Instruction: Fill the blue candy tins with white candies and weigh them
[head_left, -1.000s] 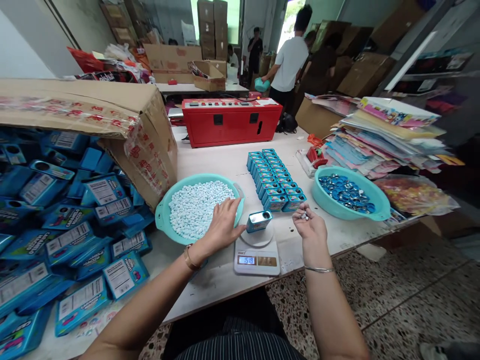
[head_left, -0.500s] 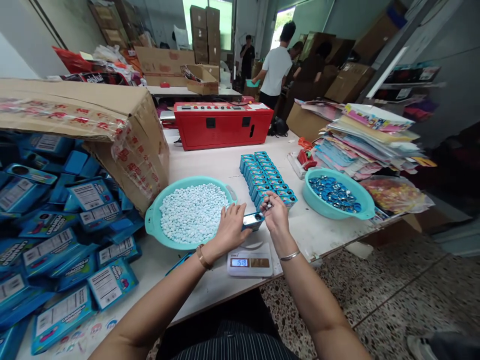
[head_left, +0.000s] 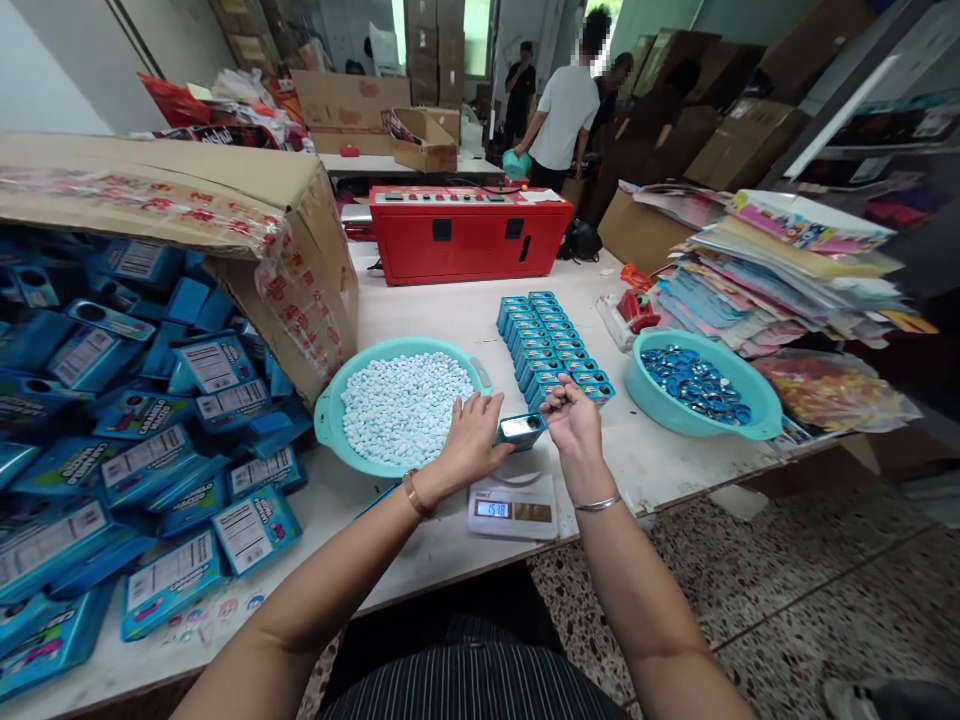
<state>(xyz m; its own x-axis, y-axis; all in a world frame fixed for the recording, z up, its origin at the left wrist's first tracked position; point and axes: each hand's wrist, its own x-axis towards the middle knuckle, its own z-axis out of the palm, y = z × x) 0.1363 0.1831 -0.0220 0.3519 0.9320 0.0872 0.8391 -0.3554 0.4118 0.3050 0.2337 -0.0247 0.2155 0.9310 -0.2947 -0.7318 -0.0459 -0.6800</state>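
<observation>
A blue tin (head_left: pixel 523 430) stands on the small white scale (head_left: pixel 513 508), whose display is lit. My left hand (head_left: pixel 471 440) is open, its fingers stretched over the edge of the candy basin and its thumb by the tin's left side. Just right of the tin, my right hand (head_left: pixel 574 418) is raised with fingers curled together around what look like candies, mostly hidden. Pale blue and white candies (head_left: pixel 405 405) fill a turquoise basin (head_left: pixel 328 425) at the left. Behind the tin, similar tins (head_left: pixel 551 345) stand in two rows.
A tipped cardboard box (head_left: pixel 319 250) spills blue tins (head_left: pixel 176 590) on the left. At the right, a turquoise basin (head_left: pixel 652 405) holds round blue and silver lids. Further back are a red machine (head_left: pixel 472 240), a tape dispenser (head_left: pixel 636 312), stacked sheets (head_left: pixel 780 270) and several people.
The digits on the scale have changed. My right hand has stayed beside the tin with its fingers more closed; the left has barely moved. The whole view has shifted slightly.
</observation>
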